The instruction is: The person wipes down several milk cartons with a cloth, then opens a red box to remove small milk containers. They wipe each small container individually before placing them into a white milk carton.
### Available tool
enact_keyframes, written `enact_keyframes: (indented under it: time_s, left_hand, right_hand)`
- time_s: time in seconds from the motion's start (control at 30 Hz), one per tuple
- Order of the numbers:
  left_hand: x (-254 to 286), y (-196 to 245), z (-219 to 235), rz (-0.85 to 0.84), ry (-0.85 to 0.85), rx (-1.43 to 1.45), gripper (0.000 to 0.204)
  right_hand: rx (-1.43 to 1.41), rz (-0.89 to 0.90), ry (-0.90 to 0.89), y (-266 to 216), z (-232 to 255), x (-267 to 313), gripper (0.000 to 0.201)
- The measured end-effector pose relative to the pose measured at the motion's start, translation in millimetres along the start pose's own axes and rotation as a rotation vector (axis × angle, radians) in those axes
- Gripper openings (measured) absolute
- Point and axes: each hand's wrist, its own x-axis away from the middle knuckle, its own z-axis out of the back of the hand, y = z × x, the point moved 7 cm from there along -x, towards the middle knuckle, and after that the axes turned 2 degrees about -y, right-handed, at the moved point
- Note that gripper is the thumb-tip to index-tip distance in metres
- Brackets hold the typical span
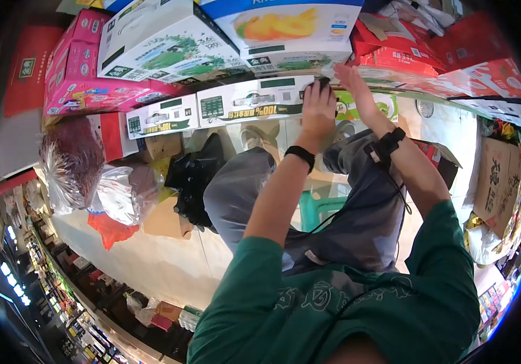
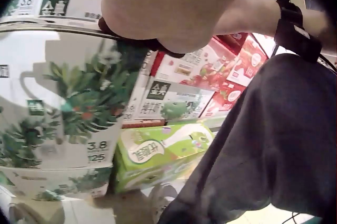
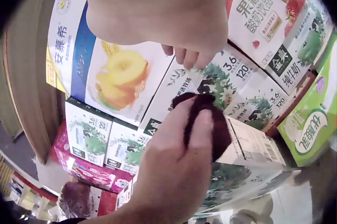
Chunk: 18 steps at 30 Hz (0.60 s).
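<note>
My left hand (image 1: 319, 112) holds a dark maroon cloth (image 3: 217, 129) against the end of a white milk box (image 1: 251, 99) printed with green plants. Part of the cloth bulges between the fingers, and its dark edge shows under the hand in the left wrist view. Close beside it, my right hand (image 1: 352, 85) is raised with fingers extended and nothing in its grasp. Behind the hands stands a white-and-blue carton (image 1: 290, 27) with yellow fruit on it. A green drink box (image 2: 163, 150) sits low, next to the white milk box.
Pink cartons (image 1: 75, 70) and a tilted white carton (image 1: 163, 45) are stacked on the left. Red cartons (image 1: 400, 54) line the right. On the floor are a black plastic bag (image 1: 196, 176) and a clear bag of dark red goods (image 1: 72, 158). A green stool (image 1: 315, 209) shows between the legs.
</note>
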Motion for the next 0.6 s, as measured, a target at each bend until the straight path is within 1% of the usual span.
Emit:
enact_keyframes:
  time_s: [0.07, 0.1, 0.2, 0.23, 0.33, 0.4, 0.43, 0.47, 0.53, 0.6]
  left_hand:
    - [-1.2, 6.4, -22.8, -0.058, -0.053, -0.132, 0.029]
    - [-6.4, 5.9, -11.6, -0.066, -0.068, -0.079, 0.023]
    - [-5.7, -3.0, 11.7, -0.057, -0.025, 0.078, 0.026]
    - [-4.6, -10.5, 23.8, 0.013, 0.018, 0.126, 0.035]
    - [5.9, -56.9, 36.9, 0.132, 0.048, 0.089, 0.035]
    - [11.0, -98.4, 45.5, 0.204, 0.028, -0.021, 0.033]
    - [13.8, -121.6, 52.8, 0.257, -0.014, -0.011, 0.031]
    - [17.7, -145.0, 61.4, 0.311, -0.055, -0.002, 0.030]
    - [29.9, -179.1, 89.7, 0.314, -0.056, -0.106, 0.031]
    - [51.2, -216.4, 107.4, 0.423, -0.029, -0.168, 0.026]
  right_hand:
    - [0.023, 0.014, 0.000, -5.9, 5.1, 5.2, 0.062]
    - [0.036, 0.030, -0.008, -9.0, 7.2, 8.9, 0.062]
    - [0.066, 0.054, -0.009, -14.3, 14.0, 22.7, 0.064]
    - [0.064, 0.051, -0.007, -14.2, 17.0, 24.1, 0.065]
    - [0.115, 0.055, -0.013, -12.1, 19.6, 31.4, 0.063]
    - [0.144, 0.056, -0.032, -12.7, 20.0, 36.0, 0.061]
    - [0.142, 0.053, -0.048, -12.4, 18.2, 38.0, 0.061]
    - [0.139, 0.049, -0.066, -11.8, 15.9, 38.7, 0.061]
    - [0.148, 0.041, -0.052, -8.7, 12.9, 36.0, 0.057]
    - [0.199, 0.043, -0.037, -9.3, 4.4, 33.2, 0.052]
